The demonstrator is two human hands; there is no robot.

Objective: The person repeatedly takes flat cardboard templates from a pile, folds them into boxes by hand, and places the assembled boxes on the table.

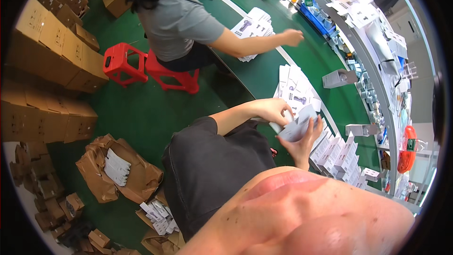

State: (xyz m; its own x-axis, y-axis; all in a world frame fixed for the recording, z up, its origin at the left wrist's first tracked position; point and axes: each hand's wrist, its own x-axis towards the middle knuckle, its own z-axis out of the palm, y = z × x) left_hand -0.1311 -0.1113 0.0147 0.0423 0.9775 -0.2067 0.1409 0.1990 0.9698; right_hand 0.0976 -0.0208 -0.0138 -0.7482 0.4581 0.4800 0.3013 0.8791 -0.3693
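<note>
My left hand (pixel 272 110) pinches at the white carton (pixel 295 131); my right hand (pixel 303 148) wraps its other side, so it sits between them. Squeezing too hard could crease its flaps; swinging right could topple the boxes (pixel 336 155) beyond, on the bench (pixel 348 104).
</note>
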